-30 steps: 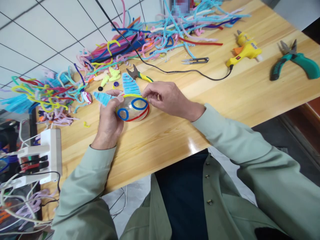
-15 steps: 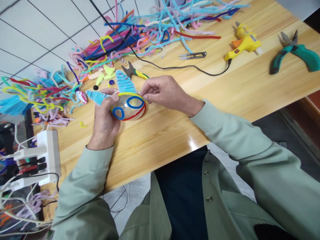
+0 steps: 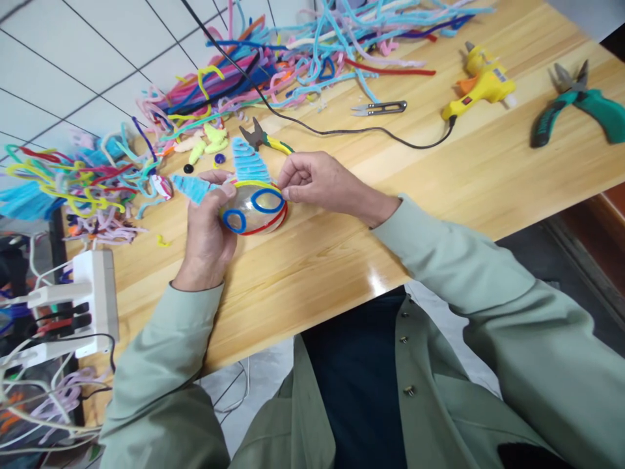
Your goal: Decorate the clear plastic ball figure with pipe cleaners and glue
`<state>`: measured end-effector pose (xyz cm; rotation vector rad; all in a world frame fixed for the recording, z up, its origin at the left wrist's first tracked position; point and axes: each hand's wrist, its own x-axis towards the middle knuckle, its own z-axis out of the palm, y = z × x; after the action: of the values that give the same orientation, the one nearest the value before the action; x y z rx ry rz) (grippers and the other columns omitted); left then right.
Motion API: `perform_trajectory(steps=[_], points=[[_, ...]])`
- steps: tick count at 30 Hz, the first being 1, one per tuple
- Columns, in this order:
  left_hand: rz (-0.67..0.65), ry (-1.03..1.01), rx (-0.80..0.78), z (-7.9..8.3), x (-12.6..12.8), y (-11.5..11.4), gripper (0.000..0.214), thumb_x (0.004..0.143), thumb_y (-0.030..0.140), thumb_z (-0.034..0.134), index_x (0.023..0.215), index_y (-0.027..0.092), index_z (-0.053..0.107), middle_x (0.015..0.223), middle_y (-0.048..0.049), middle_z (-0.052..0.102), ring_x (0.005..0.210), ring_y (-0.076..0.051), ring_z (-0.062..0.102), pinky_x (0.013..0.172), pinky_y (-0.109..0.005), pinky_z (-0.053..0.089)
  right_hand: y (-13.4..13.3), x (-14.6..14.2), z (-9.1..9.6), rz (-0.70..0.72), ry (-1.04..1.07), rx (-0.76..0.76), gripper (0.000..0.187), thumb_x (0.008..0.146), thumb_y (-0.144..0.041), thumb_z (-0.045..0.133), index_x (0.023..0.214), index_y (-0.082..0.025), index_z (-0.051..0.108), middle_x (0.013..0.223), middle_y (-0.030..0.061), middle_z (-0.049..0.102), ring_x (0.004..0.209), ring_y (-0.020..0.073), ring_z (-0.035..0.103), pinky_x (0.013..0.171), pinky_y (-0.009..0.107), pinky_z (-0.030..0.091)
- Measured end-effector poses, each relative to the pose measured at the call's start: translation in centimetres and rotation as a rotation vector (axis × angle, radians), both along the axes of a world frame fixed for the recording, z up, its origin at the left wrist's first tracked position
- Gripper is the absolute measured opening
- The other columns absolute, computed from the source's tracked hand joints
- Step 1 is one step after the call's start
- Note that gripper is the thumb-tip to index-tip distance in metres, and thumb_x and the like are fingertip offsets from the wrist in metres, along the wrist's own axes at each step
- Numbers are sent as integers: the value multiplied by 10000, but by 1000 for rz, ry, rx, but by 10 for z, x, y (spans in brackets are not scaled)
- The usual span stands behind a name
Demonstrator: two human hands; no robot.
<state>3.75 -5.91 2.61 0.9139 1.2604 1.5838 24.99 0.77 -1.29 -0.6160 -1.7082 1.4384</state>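
My left hand (image 3: 208, 225) is closed around the left side of a clear rounded shell (image 3: 245, 207), its thumb on the upper edge. Blue pipe-cleaner rings (image 3: 267, 201) sit on the shell like two eyes, with a red strip (image 3: 263, 228) curving beneath them. Two light-blue ear shapes (image 3: 250, 163) of pipe cleaner rise from its top. Along the upper rim runs a yellow pipe cleaner (image 3: 258, 185). At its right end my right hand (image 3: 317, 179) is pinched, thumb against forefinger; the fingertips cover what lies between them.
Pipe cleaners (image 3: 312, 58) lie heaped along the tiled wall. Yellow-handled cutters (image 3: 266, 138) rest just behind the shell. Thread snips (image 3: 381, 108), a yellow glue gun (image 3: 481, 85) and green-handled pliers (image 3: 579, 104) lie rightward. A power strip (image 3: 100, 303) with cables stands at left.
The view has shifted slightly, so the tabletop things sit a little further right. Both hands keep almost the same pose on the shell.
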Motion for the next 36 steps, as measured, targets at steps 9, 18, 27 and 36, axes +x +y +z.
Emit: perform_trajectory(steps=[9,18,27,36], points=[[-121,201,42,-11,-1,-11,518,795,681,861,1023,261,662,1052,-21,770,1101,-276,735,972,-438,590,-4,8,13,30,-60,-212,182,739,-171,851,886,-180,744,787,-25,749,745,120,666,687,229,517],[-255,20,99,-28,-10,-15,566,858,685,784,1166,212,744,1171,-114,801,1234,-354,765,1081,-495,604,-12,16,24,-6,-174,-257,318,736,-362,961,916,-205,751,810,-18,746,732,132,637,689,266,507],[-373,-49,160,-40,-14,-1,504,755,389,802,1214,186,750,1284,-108,800,1335,-398,723,1194,-581,558,-9,20,21,-89,-174,-279,394,685,-441,1039,877,-248,754,811,-18,766,702,131,650,673,271,552],[-401,16,279,-36,-9,2,363,766,342,812,1100,214,749,1137,-64,786,1201,-353,731,1119,-531,567,-7,20,23,-144,-237,-250,435,624,-442,1032,821,-258,691,730,-48,696,624,117,594,617,264,525]])
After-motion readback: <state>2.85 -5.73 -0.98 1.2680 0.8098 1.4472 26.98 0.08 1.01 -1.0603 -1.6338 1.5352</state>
